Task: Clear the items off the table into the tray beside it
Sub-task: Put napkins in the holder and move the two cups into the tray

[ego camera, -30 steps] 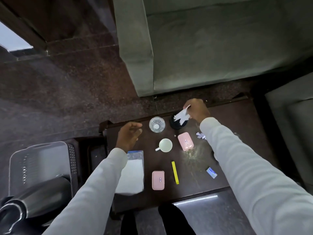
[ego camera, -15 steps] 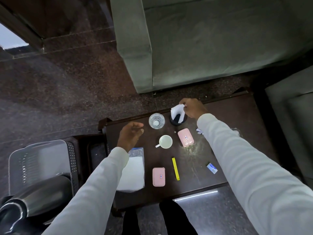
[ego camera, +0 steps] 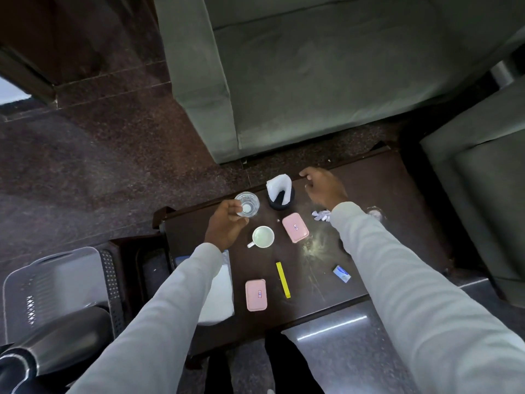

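My left hand (ego camera: 227,227) was at the glass (ego camera: 247,204), fingers curled loosely about its near side; whether that grip had closed on the wall I could not tell. The glass stood upright near the far edge of the worktop (ego camera: 397,189), with the napkin holder (ego camera: 280,191) just to its right and the white mug (ego camera: 263,236) just nearer me. My right hand (ego camera: 324,187) hovered beyond the napkin holder, its grip half open and empty.

I judged the glass rigid, smooth, breakable and possibly slippery, with something pale at its bottom, so the hold belonged round the wall, low and level, not on the rim. The mug would carry best by its handle. The two pink cases (ego camera: 295,227) (ego camera: 256,295), one right of the mug and one nearer me, looked light and stiff, easy to pinch by the edges. The yellow strip (ego camera: 283,279) and the small blue packet (ego camera: 341,273), right of the nearer case, lay flat and would need lifting by an edge.

The tray (ego camera: 56,280) stood left of the worktop, well apart from the glass.
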